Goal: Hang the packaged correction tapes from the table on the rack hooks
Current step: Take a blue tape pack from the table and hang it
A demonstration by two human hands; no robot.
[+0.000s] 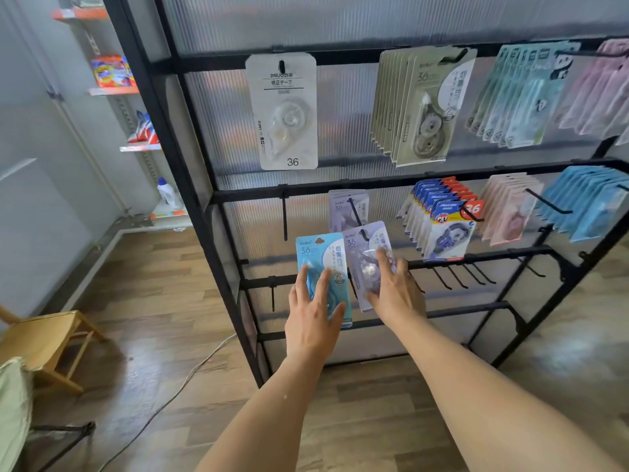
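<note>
A black rack [218,195] with hooks stands in front of me. My left hand [315,318] holds a blue packaged correction tape [321,253] upright, just left of the middle-row hook [355,212]. My right hand [391,291] grips a purple packaged correction tape [364,245] whose hang hole sits at that hook's tip. Another purple pack [342,209] hangs further back on the same hook. An empty hook [285,216] juts out to the left. The table is out of view.
Other packs fill the rack: a white one [282,110] at top, olive, teal, pink and blue stacks to the right. Several bare hooks [459,274] line the lower bar. A wooden chair [44,338] and a floor cable [190,373] lie at left.
</note>
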